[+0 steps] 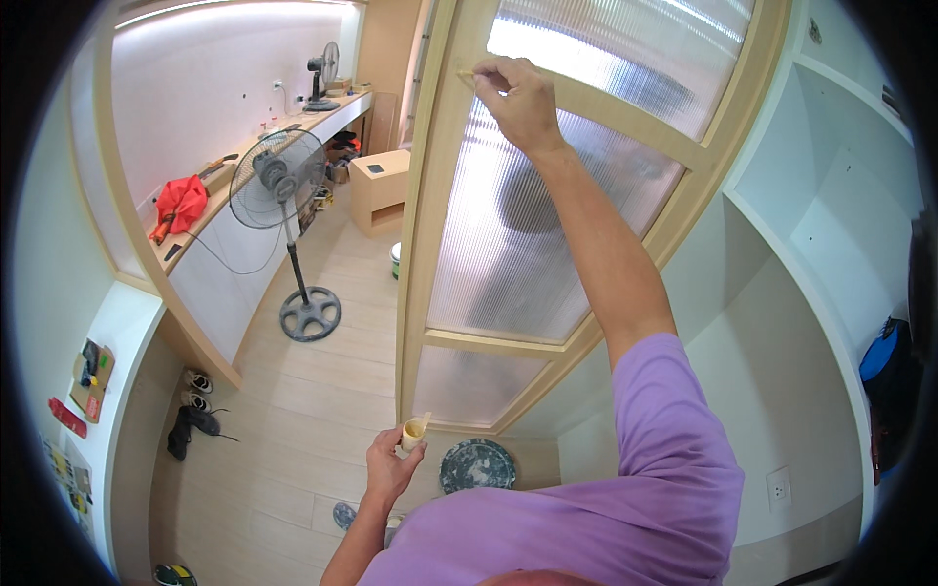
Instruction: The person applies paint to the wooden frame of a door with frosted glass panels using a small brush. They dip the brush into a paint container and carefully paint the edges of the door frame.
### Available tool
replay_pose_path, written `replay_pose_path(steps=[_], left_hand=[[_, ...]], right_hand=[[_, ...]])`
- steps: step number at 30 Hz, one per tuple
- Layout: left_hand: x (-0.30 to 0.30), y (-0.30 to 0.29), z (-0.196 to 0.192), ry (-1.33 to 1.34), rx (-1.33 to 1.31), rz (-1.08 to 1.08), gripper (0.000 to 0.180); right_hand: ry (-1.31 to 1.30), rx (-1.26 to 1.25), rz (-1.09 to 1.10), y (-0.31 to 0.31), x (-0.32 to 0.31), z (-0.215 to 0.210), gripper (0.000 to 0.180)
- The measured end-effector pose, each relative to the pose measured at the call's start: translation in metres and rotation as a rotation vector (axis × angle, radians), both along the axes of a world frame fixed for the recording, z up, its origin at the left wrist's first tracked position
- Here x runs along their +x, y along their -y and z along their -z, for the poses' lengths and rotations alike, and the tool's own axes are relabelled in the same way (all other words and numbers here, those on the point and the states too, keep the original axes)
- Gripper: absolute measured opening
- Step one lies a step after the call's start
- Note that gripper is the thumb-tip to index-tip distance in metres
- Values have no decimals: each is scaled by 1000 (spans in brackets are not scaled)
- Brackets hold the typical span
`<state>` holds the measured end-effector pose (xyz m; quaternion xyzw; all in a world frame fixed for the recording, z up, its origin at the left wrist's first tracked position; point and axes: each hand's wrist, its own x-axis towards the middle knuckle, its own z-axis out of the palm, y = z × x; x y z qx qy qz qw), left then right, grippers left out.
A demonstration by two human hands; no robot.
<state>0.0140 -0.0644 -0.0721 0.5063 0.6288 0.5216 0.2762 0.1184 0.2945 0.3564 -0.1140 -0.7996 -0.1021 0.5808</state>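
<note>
The right hand (518,98) is raised high, fingers pinched closed on a thin stick-like tool (467,74), its tip pressed on the wooden frame (435,176) of the ribbed glass door (528,225). The left hand (391,467) waits low, curled closed around a small tube (414,432), probably kept ready. A standing fan (278,181) is beside the counter (210,210).

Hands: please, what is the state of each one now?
Left hand: closed around a small cream cup.
Right hand: fingers pinched on a thin tool, pressed on the door frame.
</note>
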Motion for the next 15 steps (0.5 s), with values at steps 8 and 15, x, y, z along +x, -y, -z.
replay_pose_path(steps=[8,15], left_hand=[[-2,-5,5,-5,28,18,42],[-2,3,8,-17,24,14,41]], right_hand=[[-31,-6,79,4,-4,-6,14],[-66,-51,15,0,-2,4,17]])
